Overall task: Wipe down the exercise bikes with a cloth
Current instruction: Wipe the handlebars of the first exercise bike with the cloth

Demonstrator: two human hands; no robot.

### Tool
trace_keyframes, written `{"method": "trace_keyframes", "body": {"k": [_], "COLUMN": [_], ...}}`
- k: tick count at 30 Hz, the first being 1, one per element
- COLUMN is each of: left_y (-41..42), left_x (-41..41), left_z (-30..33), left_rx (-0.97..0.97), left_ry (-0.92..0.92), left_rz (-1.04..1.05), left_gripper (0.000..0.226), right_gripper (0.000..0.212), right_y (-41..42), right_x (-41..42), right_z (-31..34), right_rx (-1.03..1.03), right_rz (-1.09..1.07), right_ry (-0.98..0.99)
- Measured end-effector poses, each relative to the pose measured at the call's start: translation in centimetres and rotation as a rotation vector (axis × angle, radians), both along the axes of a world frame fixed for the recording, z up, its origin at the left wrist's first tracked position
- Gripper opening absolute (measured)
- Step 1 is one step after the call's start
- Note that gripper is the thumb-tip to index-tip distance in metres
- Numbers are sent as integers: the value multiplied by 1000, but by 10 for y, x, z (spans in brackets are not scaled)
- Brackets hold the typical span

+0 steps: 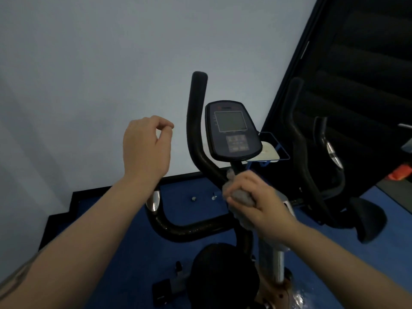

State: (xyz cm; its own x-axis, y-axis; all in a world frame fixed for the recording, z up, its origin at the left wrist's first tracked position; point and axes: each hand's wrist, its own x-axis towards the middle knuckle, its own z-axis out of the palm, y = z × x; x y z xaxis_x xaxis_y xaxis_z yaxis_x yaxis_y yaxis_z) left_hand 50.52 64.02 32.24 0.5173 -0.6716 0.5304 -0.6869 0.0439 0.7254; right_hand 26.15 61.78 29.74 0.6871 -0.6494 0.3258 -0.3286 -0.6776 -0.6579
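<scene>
Grey cloth (242,196) bunched in right hand's (256,197) grip against bike stem (237,167); left hand (145,148) hovers loosely curled, empty.

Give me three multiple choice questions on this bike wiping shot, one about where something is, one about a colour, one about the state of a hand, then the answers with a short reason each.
1. Where is the grey cloth?
A. Draped over the saddle
B. In the right hand, just below the console
C. On the floor

2. What colour is the floor under the bike?
A. Blue
B. Red
C. White

3. What is the left hand doing?
A. Gripping the handlebar
B. Pressing the console buttons
C. Raised in the air, holding nothing

Answers:
1 B, the cloth is bunched in the right hand's fingers against the post under the console.
2 A, blue flooring shows around the bike.
3 C, the left hand is apart from the handlebar, fingers loosely curled, nothing in it.
</scene>
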Motion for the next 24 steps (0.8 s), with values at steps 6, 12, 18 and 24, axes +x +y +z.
{"method": "trace_keyframes", "body": {"k": [6,12,18,24], "left_y": [40,65,78,80], "left_x": [-77,-109,-113,-113], "left_z": [-22,-40,-42,-40], "left_rx": [46,219,423,399], "left_ry": [195,176,-50,-29], "left_rz": [-208,-303,-322,-269], "left_gripper": [21,31,50,47], "right_gripper": [7,7,12,45], "right_y": [-5,67,40,48], "right_x": [45,-23,-41,-12], "right_z": [-10,-52,-39,-58], "right_rx": [-70,-46,-172,-104], "right_rz": [-346,-299,-480,-456], "right_ry": [-138,-70,5,-65]}}
